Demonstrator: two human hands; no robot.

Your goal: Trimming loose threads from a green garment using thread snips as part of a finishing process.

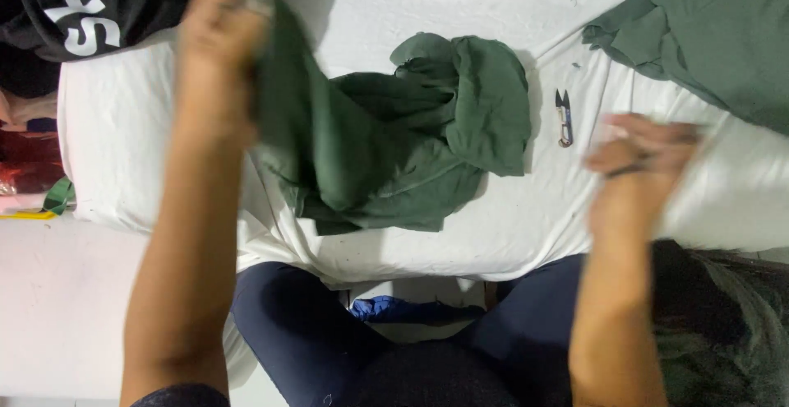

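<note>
Here, two hands in view, both the person's own. The left hand [220, 25] is raised at upper left, fingers closed around one edge of a dark green garment [394, 140], lifting that edge off the surface. The rest of the garment lies bunched in the middle of the white sheet [509, 226], directly ahead of the person. The right hand [641, 160] is at right over the sheet, motion-blurred; fingers look partly curled, and whether it has hold of anything cannot be told.

One small thread snip [563, 117] lies on the sheet, between the bunched garment and the right hand, touching neither. A second pile of green fabric [707, 29] sits at upper right, apart from the held garment. One black garment with white lettering [90, 4] is at upper left, beside the left hand. One blue scrap [403, 308] shows between the person's knees, below the sheet edge. Red and yellow items at far left edge, too cut off to identify.
</note>
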